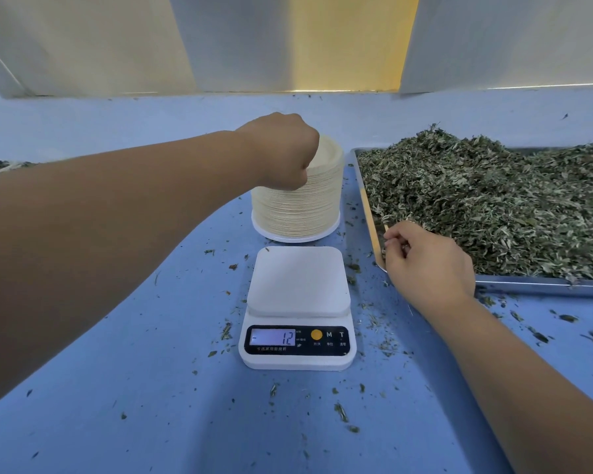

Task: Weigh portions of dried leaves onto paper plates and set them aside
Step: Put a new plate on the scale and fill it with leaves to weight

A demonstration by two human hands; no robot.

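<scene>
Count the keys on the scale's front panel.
3, in a row right of the display: orange round key, then M key, then T key rightmost. None look hidden.

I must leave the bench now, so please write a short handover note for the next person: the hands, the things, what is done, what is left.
Left hand: curled on the rim of the top plate of the plate stack, just behind the scale.
Right hand: at the near left corner of the tray, pinching a few dried leaves.
Scale: platform bare; the display reads 12 with a minus sign.
Done: no plate or portion is on the scale.
Left: set a plate on the scale, probably zero it, add leaves, and set the plate aside.
</scene>
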